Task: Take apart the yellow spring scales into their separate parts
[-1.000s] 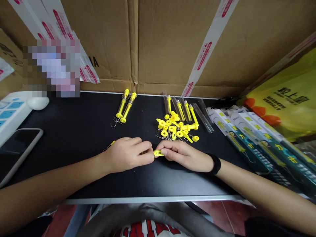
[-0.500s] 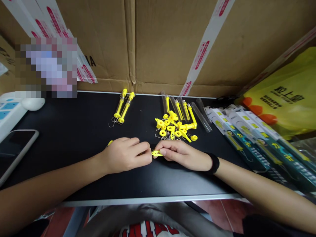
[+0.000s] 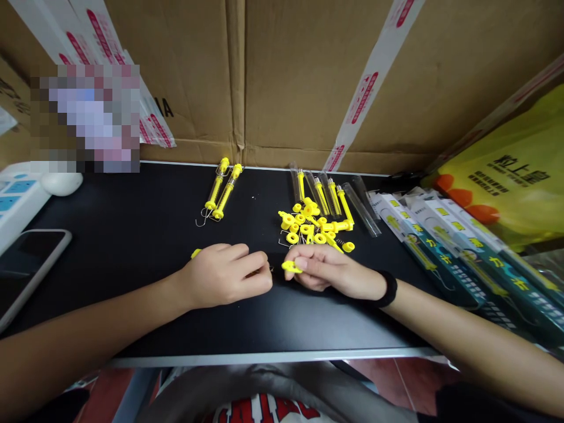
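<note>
My left hand [image 3: 227, 275] rests on the black table [image 3: 132, 235], fingers closed round a thin part whose yellow end [image 3: 195, 253] sticks out behind the hand. My right hand [image 3: 328, 269], with a black band at the wrist, pinches a small flat yellow plastic piece [image 3: 291, 267]. The two hands sit a little apart. Just beyond the right hand lies a heap of yellow caps, rings and wire springs [image 3: 312, 226]. Two finished yellow spring scales [image 3: 221, 191] lie at the back.
Several clear tubes with yellow rods [image 3: 328, 197] lie behind the heap. Packaged items in blue-green cards [image 3: 445, 244] fan out at the right, under a yellow bag [image 3: 515, 170]. A phone [image 3: 26, 264] and white power strip [image 3: 17, 202] sit at the left. Cardboard boxes [image 3: 299, 76] wall the back.
My right hand has pulled the yellow piece away from the left hand's fingertips and turned it, leaving a small gap between the hands.
</note>
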`<action>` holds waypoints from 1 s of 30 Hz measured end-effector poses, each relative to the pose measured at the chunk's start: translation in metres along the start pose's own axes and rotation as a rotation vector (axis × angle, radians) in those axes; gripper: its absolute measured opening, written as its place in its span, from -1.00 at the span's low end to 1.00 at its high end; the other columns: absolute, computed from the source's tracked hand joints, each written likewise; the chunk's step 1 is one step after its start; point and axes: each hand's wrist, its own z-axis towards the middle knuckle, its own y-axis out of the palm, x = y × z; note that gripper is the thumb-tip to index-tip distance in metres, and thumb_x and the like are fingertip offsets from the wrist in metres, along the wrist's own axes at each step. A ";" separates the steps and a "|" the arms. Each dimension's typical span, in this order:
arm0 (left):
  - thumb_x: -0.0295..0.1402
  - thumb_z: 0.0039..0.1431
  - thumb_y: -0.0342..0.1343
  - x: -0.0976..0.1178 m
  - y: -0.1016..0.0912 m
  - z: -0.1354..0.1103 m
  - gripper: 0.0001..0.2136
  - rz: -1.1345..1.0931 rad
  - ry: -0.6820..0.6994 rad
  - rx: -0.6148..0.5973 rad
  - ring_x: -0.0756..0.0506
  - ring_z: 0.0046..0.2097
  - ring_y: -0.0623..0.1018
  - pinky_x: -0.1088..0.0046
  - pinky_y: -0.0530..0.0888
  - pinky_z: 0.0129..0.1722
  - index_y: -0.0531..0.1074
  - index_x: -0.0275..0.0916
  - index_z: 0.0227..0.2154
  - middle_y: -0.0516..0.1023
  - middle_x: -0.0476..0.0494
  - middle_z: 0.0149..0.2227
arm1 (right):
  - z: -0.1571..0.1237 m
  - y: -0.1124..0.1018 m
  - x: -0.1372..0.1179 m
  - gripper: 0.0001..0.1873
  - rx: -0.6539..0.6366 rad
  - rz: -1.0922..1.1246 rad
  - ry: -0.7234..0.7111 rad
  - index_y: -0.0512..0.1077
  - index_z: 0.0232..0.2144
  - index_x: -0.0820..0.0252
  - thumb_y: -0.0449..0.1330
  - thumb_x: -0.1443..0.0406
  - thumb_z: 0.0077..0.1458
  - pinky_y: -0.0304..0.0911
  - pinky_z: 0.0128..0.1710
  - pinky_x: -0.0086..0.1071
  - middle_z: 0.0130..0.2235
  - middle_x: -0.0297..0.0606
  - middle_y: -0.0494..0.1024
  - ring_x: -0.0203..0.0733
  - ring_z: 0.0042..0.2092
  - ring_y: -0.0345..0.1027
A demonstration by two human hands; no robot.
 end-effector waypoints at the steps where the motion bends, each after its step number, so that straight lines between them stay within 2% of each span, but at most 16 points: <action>1: -0.48 0.15 0.02 -0.002 0.002 -0.001 -0.93 -0.002 -0.011 -0.008 0.08 -0.46 0.37 0.52 0.22 -0.50 0.34 -0.17 -0.38 0.52 0.11 -0.35 | -0.002 -0.002 -0.003 -0.73 0.045 -0.006 -0.021 0.32 -0.32 0.29 -0.02 0.18 0.23 -0.25 -0.67 -0.53 -0.65 -0.56 0.00 -0.47 -0.63 -0.21; 3: -0.48 0.15 0.03 -0.004 0.004 -0.004 -0.94 -0.016 -0.047 -0.006 0.08 -0.44 0.39 0.53 0.24 -0.49 0.34 -0.18 -0.38 0.52 0.10 -0.34 | -0.006 -0.008 -0.012 -0.74 0.185 -0.072 -0.095 0.30 -0.34 0.25 -0.02 0.17 0.23 -0.23 -0.67 -0.52 -0.65 -0.55 -0.01 -0.45 -0.63 -0.21; 5: -0.45 0.16 0.04 -0.006 0.006 -0.005 -0.96 -0.042 -0.078 0.022 0.08 -0.41 0.42 0.54 0.28 -0.46 0.35 -0.20 -0.34 0.53 0.08 -0.32 | -0.009 -0.018 -0.021 -0.77 0.383 -0.250 -0.213 0.29 -0.34 0.22 -0.01 0.17 0.22 -0.16 -0.65 -0.51 -0.63 -0.51 0.06 -0.43 -0.62 -0.13; 8: -0.39 0.19 0.04 -0.006 0.006 -0.006 -0.90 -0.093 -0.088 0.049 0.06 -0.36 0.48 0.55 0.34 -0.41 0.37 -0.23 -0.25 0.54 0.04 -0.30 | -0.013 -0.036 -0.030 -0.84 0.736 -0.724 -0.400 0.30 -0.37 0.19 0.03 0.23 0.19 0.01 -0.55 -0.46 -0.54 -0.41 0.23 -0.38 -0.54 0.06; 10: -0.35 0.20 0.04 -0.005 0.005 -0.005 -0.86 -0.121 -0.090 0.038 0.06 -0.34 0.50 0.55 0.36 -0.39 0.37 -0.24 -0.20 0.55 0.03 -0.30 | -0.013 -0.050 -0.031 -0.88 0.857 -1.020 -0.435 0.33 -0.35 0.18 0.04 0.27 0.18 0.09 -0.47 -0.42 -0.49 -0.36 0.31 -0.34 -0.48 0.15; 11: -0.34 0.20 0.04 -0.005 0.005 -0.004 -0.85 -0.132 -0.092 0.027 0.06 -0.34 0.50 0.56 0.36 -0.39 0.37 -0.23 -0.19 0.55 0.04 -0.31 | -0.013 -0.056 -0.030 -0.90 0.878 -1.143 -0.430 0.34 -0.34 0.18 0.05 0.29 0.17 0.12 -0.44 -0.40 -0.47 -0.33 0.34 -0.31 -0.46 0.18; 14: -0.33 0.21 0.03 -0.005 0.005 -0.004 -0.85 -0.146 -0.104 -0.007 0.06 -0.38 0.50 0.56 0.36 -0.43 0.38 -0.21 -0.18 0.54 0.05 -0.36 | -0.009 -0.068 -0.023 -0.89 0.832 -1.429 -0.409 0.38 -0.34 0.21 0.07 0.32 0.14 0.20 -0.33 -0.34 -0.41 -0.26 0.40 -0.22 -0.36 0.27; 18: -0.31 0.23 -0.01 -0.005 0.005 -0.004 -0.86 -0.153 -0.114 -0.042 0.07 -0.43 0.48 0.57 0.33 -0.47 0.39 -0.18 -0.21 0.50 0.07 -0.43 | -0.004 -0.070 -0.013 -0.82 0.694 -1.635 -0.324 0.44 -0.28 0.24 0.06 0.31 0.15 0.25 -0.22 -0.27 -0.33 -0.17 0.44 -0.13 -0.25 0.31; 23: -0.29 0.25 -0.05 -0.005 0.004 -0.005 -0.82 -0.172 -0.128 -0.068 0.07 -0.41 0.48 0.57 0.35 -0.44 0.41 -0.21 -0.22 0.49 0.04 -0.42 | -0.002 -0.069 -0.007 -0.78 0.612 -1.706 -0.259 0.47 -0.23 0.27 0.06 0.32 0.15 0.27 -0.20 -0.24 -0.28 -0.13 0.45 -0.10 -0.21 0.32; 30: -0.28 0.26 -0.06 -0.005 0.004 -0.004 -0.81 -0.185 -0.133 -0.097 0.06 -0.40 0.47 0.57 0.35 -0.42 0.41 -0.21 -0.22 0.49 0.03 -0.41 | -0.001 -0.070 -0.010 -0.77 0.576 -1.703 -0.266 0.49 -0.22 0.25 0.07 0.36 0.12 0.28 -0.19 -0.21 -0.26 -0.11 0.44 -0.09 -0.21 0.32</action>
